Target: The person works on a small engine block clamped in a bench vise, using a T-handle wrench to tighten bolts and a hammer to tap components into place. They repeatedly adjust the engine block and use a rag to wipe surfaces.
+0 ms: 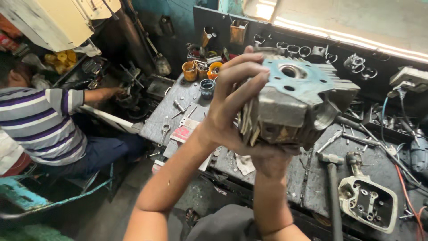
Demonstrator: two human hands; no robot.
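Note:
I hold a grey finned metal engine cylinder head (299,100) up in front of me, above the workbench. My left hand (232,98) grips its left side, fingers curled over the top edge. My right hand (272,158) supports it from underneath, mostly hidden by the part. A bluish gasket face with round holes points upward.
The dark metal workbench (178,111) holds scattered bolts, a wrench (164,133), small tins (207,85), a hammer (332,178) and another engine cover (368,203) at the right. A power drill (418,154) lies far right. A person in a striped shirt (42,125) sits working at the left.

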